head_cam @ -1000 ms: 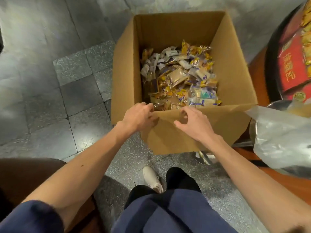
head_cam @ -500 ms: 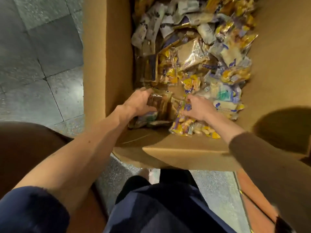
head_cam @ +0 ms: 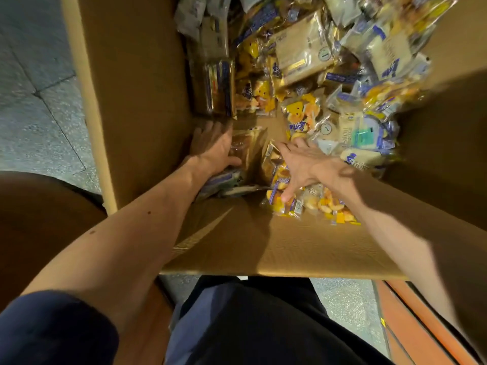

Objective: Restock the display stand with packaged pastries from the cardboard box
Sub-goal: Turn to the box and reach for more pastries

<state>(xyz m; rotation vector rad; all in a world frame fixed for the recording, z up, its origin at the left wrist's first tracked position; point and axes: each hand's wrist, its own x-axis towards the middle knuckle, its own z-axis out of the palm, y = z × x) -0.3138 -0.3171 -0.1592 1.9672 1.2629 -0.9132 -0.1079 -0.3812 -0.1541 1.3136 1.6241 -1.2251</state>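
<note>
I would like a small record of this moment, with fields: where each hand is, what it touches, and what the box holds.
container: cardboard box, open, on a tiled floor
contents: loose heap of packaged pastries
left hand: inside the box, fingers straight, touching a brown pastry pack
right hand: inside the box, fingers spread over a yellow-and-purple pack
display stand: not in view

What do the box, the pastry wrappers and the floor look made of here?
Box: brown cardboard, matte, with a crease across its near wall. Wrappers: likely thin glossy plastic film, crinkled, with glints. Floor: speckled grey tiles with joint lines, perhaps stone or terrazzo.
</note>
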